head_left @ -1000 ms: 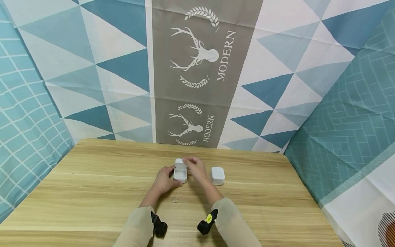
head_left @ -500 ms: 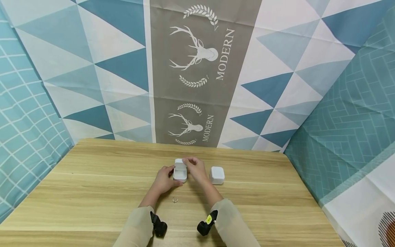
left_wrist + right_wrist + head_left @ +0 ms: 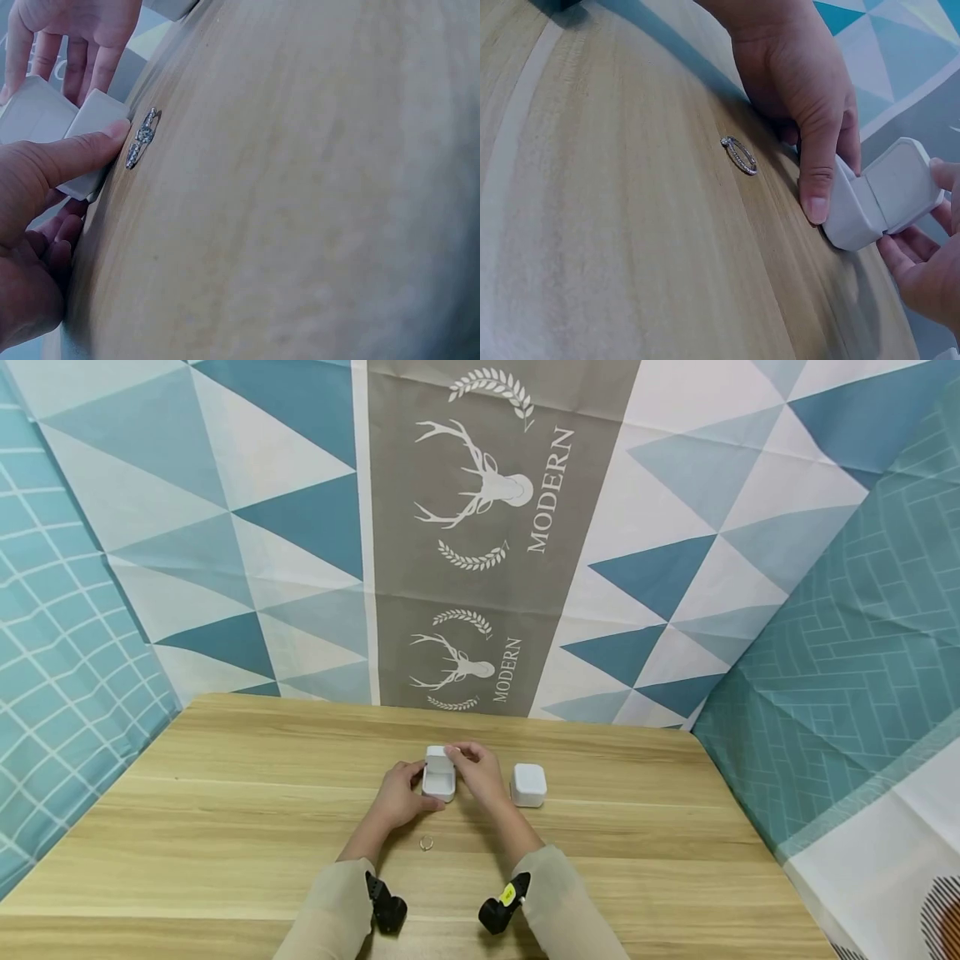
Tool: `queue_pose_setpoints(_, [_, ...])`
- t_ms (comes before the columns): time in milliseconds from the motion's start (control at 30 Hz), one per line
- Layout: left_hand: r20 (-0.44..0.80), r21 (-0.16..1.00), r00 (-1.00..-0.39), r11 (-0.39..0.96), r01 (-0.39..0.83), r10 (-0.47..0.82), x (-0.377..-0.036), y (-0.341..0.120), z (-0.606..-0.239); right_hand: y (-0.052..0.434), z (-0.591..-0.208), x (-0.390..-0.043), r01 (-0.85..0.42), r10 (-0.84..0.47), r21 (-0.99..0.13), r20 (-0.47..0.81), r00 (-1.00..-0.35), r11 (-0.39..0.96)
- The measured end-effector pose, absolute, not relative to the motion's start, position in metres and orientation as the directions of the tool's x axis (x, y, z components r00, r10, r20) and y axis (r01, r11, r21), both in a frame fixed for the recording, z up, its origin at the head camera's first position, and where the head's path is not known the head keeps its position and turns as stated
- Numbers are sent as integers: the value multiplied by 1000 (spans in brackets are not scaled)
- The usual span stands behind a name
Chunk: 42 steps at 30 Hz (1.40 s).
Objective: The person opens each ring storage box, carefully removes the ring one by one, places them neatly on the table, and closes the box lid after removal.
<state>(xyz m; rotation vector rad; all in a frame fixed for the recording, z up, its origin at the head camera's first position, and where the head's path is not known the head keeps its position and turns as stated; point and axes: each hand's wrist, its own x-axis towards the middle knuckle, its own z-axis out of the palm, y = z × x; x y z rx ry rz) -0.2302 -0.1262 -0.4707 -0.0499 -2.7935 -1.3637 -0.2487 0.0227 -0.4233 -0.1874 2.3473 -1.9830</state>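
Observation:
A small white ring box stands on the wooden table with its lid raised. My left hand grips its base, the thumb across the front and the fingers at the back left. My right hand pinches the raised lid at its right side. The interior looks white, with no ring seen inside. On the table in front of the box lies a silver-coloured ring with sparkling stones, touched by neither hand. From the right wrist view, the ring is close to my left hand.
Just right of my right hand stands a second white box, closed. The wooden table reaches back to a patterned cloth wall. Black wrist cameras sit on both sleeves.

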Motion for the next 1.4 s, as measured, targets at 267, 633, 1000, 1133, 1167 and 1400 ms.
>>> queue_pose_setpoints(267, [33, 792, -999, 610, 31, 8, -233, -126, -471, 24, -452, -268, -57, -130, -985, 36, -991, 161])
queue_pose_setpoints(633, [24, 792, -1000, 610, 26, 11, -230, -125, -471, 27, -451, -263, -68, -144, -981, 42, -989, 183])
queue_pose_setpoints(1000, [34, 794, -999, 607, 33, 9, -229, -124, -470, 27, -425, -240, -93, -142, -979, 68, -988, 183])
queue_pose_setpoints(1133, [32, 794, -999, 607, 31, 9, -229, -125, -469, 27, -428, -241, -96, -140, -982, 73, -987, 165])
queue_pose_setpoints(1167, [30, 797, -1000, 604, 28, 7, -229, -125, -469, 27, -429, -241, -99, -141, -982, 77, -987, 161])
queue_pose_setpoints(1400, [36, 789, -999, 613, 38, 15, -230, -126, -470, 27, -437, -245, -124, -162, -980, 99, -982, 157])
